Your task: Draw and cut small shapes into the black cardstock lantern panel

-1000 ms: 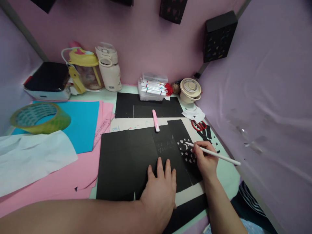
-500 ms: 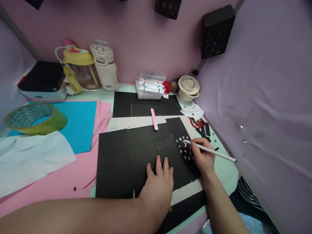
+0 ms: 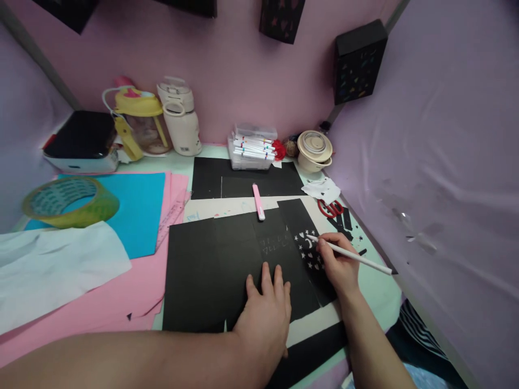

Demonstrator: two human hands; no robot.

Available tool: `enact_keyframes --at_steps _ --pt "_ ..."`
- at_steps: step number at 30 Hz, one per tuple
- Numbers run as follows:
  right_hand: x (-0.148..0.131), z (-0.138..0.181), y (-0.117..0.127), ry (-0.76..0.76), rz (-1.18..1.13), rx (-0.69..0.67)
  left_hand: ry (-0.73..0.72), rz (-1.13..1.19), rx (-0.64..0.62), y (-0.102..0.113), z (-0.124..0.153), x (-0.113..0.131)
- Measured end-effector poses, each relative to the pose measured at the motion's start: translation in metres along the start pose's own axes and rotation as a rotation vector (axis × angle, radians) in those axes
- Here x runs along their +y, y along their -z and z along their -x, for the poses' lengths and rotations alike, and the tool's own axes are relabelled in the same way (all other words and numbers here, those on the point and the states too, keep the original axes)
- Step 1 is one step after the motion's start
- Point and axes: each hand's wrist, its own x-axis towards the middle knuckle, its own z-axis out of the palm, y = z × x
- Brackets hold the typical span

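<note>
My right hand (image 3: 340, 262) is closed around a slim white pencil (image 3: 360, 259). Its tip touches or hovers just over a crescent shape on the black card (image 3: 203, 265), near the right edge; I cannot tell which. White-looking stars and hearts surround the crescent, and the hand hides some of them. My left hand (image 3: 265, 305) lies flat on the same card with fingers spread, holding nothing. Faint pencil marks show beyond its fingertips. A pink utility knife (image 3: 258, 202) rests at the card's far edge.
Red-handled scissors (image 3: 330, 208) and black scraps lie at the right. Behind are a box of markers (image 3: 253, 151), lidded bowl (image 3: 315, 151), white bottle (image 3: 181, 121) and yellow-lidded jug (image 3: 140, 121). A tape roll (image 3: 71, 216) sits on blue card (image 3: 141, 216) at left.
The view has tilted up slightly, so everything appears a little lower. My left hand stays flat on the card; the pencil tip remains by the crescent.
</note>
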Motion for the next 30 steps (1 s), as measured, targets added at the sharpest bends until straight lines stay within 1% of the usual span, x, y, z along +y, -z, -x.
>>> enact_keyframes --at_steps 3,5,8,9,11,14,15,16,17,20,21,24,26,27,30 --pt "0.0 0.0 -0.002 0.0 -0.02 0.01 -0.001 0.0 0.013 -0.001 -0.001 0.0" --pt "0.001 0.001 -0.003 -0.028 -0.053 0.007 -0.004 0.0 0.012 -0.001 -0.002 0.0" --pt "0.0 0.002 -0.006 -0.076 -0.086 -0.053 -0.008 -0.003 0.001 -0.002 -0.002 0.001" --pt "-0.002 0.001 -0.007 -0.088 -0.079 -0.106 -0.005 -0.003 -0.004 -0.002 -0.002 0.001" --pt "-0.009 -0.004 -0.008 -0.082 -0.027 -0.271 0.001 -0.002 -0.019 -0.001 -0.002 0.001" --pt "-0.028 -0.018 -0.014 0.006 0.107 -0.565 0.009 0.001 -0.024 0.001 -0.003 0.001" --pt "-0.035 -0.024 -0.018 0.038 0.15 -0.636 0.009 0.001 -0.019 0.001 -0.003 0.001" --pt "-0.041 -0.031 -0.024 0.066 0.195 -0.68 0.008 0.0 -0.014 0.001 -0.003 0.001" --pt "-0.047 -0.037 -0.031 0.09 0.245 -0.697 0.009 -0.001 -0.008 0.001 -0.004 0.001" --pt "-0.06 -0.053 -0.058 0.136 0.409 -0.691 0.005 0.011 0.017 0.001 -0.003 0.001" --pt "-0.063 -0.057 -0.068 0.151 0.415 -0.709 0.008 0.017 0.031 0.002 -0.002 0.001" --pt "-0.069 -0.063 -0.091 0.216 0.214 -0.708 0.016 0.036 0.05 0.007 0.001 0.001" --pt "-0.07 -0.062 -0.097 0.239 0.092 -0.697 0.02 0.048 0.038 0.013 0.004 0.0" --pt "-0.07 -0.061 -0.097 0.241 0.066 -0.702 0.019 0.054 0.031 0.015 0.005 0.0" --pt "-0.064 -0.056 -0.087 0.236 0.088 -0.708 0.02 0.061 0.026 0.018 0.007 -0.001"
